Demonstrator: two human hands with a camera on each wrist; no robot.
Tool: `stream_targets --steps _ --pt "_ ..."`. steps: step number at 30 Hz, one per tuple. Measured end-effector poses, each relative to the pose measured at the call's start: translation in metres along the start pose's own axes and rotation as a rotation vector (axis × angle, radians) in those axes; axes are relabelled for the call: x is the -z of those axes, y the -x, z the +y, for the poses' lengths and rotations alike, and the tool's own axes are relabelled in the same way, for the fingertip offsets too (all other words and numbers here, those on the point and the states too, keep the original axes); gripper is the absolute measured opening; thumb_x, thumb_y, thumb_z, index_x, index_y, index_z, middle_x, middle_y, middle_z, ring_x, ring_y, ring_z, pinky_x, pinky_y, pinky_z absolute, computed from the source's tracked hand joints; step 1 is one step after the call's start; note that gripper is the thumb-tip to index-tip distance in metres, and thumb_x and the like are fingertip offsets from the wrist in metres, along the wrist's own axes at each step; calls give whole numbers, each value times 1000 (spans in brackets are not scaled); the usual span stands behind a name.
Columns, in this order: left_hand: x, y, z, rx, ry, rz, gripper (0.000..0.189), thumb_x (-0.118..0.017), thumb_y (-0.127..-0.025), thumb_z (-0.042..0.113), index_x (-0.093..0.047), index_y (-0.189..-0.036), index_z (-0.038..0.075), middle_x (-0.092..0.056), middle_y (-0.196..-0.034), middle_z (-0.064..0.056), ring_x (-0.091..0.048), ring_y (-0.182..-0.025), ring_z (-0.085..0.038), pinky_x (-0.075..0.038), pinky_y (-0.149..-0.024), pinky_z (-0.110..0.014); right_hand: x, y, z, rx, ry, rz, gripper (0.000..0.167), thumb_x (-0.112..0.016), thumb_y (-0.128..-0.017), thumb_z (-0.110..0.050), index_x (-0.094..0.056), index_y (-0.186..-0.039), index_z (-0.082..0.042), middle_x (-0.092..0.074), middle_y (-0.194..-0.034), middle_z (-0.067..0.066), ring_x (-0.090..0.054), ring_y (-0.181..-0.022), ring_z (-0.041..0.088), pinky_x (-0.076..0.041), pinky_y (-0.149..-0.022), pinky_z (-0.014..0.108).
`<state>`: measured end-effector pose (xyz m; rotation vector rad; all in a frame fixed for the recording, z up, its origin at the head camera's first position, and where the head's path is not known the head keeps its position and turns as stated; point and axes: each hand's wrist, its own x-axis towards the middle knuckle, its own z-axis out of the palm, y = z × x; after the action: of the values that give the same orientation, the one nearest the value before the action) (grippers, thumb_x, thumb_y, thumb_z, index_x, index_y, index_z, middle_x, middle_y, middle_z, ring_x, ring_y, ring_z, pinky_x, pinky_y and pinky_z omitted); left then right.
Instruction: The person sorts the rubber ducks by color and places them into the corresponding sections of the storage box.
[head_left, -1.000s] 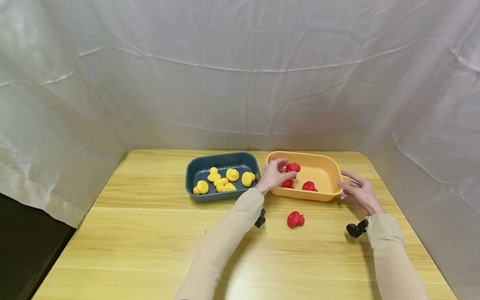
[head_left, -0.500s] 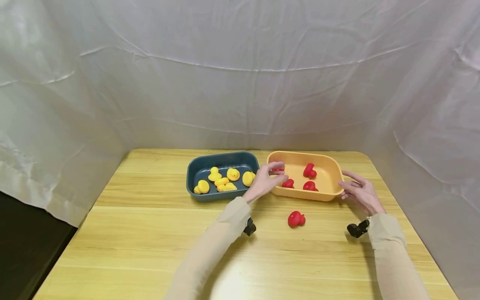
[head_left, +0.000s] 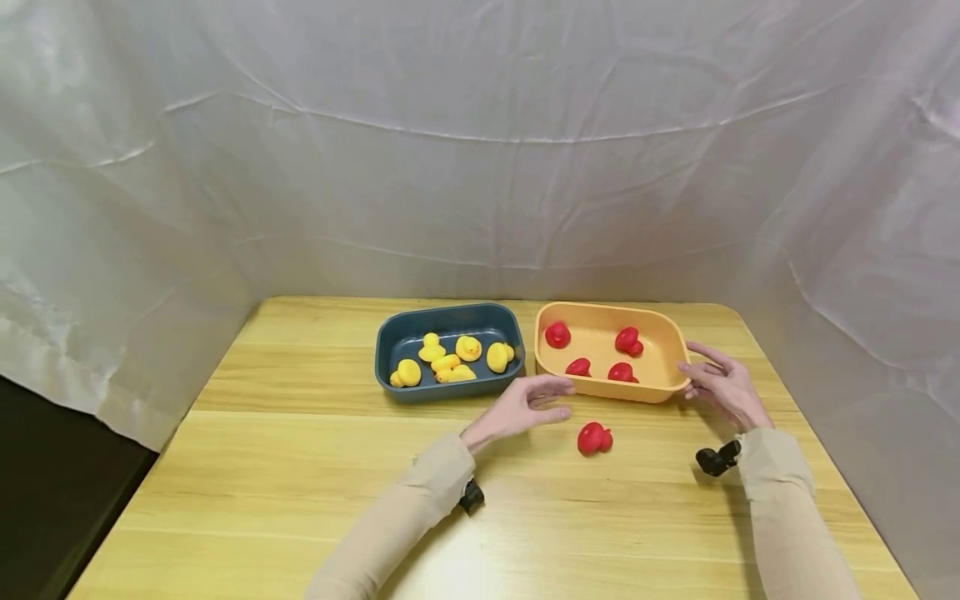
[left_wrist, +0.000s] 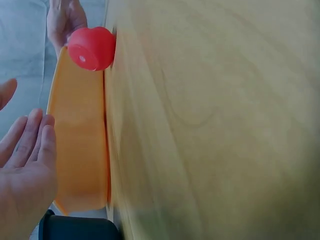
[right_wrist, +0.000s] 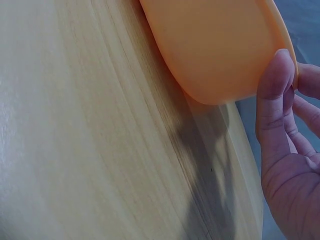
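Note:
My left hand (head_left: 523,408) hovers over the table just in front of the orange bin (head_left: 615,389), fingers extended and nothing in its grasp. To its right on the wood lies a red rubber duck (head_left: 591,438), also seen in the left wrist view as a round red shape (left_wrist: 91,49). My right hand (head_left: 723,392) holds the bin's right end at the rim, with the thumb (right_wrist: 276,75) on the near side and the other fingers behind. Inside the orange bin are several more red ducks (head_left: 628,340), spread apart.
Left of the orange bin stands a dark blue bin (head_left: 450,393) with several yellow rubber ducks (head_left: 468,347) in it. Both bins sit near the back edge of the wooden table (head_left: 285,467). A grey-white curtain (head_left: 480,200) hangs behind and at both sides.
My left hand let go of a red duck inside the orange bin, then drew back toward the front left, out over the table. The right hand stayed at the bin's end.

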<state>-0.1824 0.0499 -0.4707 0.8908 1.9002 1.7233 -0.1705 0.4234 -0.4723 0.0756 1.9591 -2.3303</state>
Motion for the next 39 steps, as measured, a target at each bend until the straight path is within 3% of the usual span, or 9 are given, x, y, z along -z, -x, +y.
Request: stream_targets --steps 4,10,16,23,26,33,39 --pt "-2 0 -1 1 -33 -56 52 -70 -93 5 -51 -141 -6 -57 -142 -26 -52 -137 -39 -43 -119 -26 1 0 1 1 -7 -6 58 -61 -98 1 -38 -150 -2 -76 -89 2 -69 -66 11 -63 -62 24" --pt "-5 -1 -1 10 -31 -96 54 -72 -91 2 -51 -140 -8 -56 -142 -28 -52 -135 -43 -42 -120 -41 0 0 0 -10 -13 3 54 -62 -97 0 -42 -147 -5 -76 -88 2 -69 -65 11 -63 -62 24" --pt "-7 -3 -2 29 -40 -113 55 -73 -90 1 -51 -140 -7 -55 -143 -26 -52 -136 -42 -43 -120 -37 1 0 0 -10 -8 5 55 -62 -97 0 -41 -148 -4 -75 -88 2 -69 -65 11 -63 -61 24" --pt "-11 -5 -3 51 -32 -145 58 -73 -89 1 -50 -140 -8 -54 -144 -27 -52 -135 -43 -40 -121 -48 1 -1 1 -7 -5 1 58 -62 -97 0 -39 -150 -3 -75 -88 2 -69 -65 11 -63 -61 23" --pt "-14 -6 -3 71 -23 -157 59 -74 -88 0 -49 -141 -8 -54 -145 -26 -52 -136 -41 -40 -122 -46 1 -1 1 -4 -6 -1 59 -62 -97 0 -39 -151 -3 -75 -88 1 -69 -65 11 -63 -62 23" --pt "-23 -13 -5 116 -91 -157 62 -80 -85 4 -53 -140 -4 -57 -143 -20 -58 -133 -28 -46 -115 -24 1 0 1 0 -17 -4 53 -62 -97 1 -44 -146 -6 -75 -88 1 -69 -65 11 -63 -62 24" --pt "-28 -21 -8 136 -153 -166 62 -82 -82 6 -56 -138 -2 -60 -141 -17 -62 -127 -20 -47 -113 -22 0 1 -1 -7 -26 -8 52 -62 -97 2 -46 -145 -8 -75 -89 2 -69 -66 11 -63 -62 24"
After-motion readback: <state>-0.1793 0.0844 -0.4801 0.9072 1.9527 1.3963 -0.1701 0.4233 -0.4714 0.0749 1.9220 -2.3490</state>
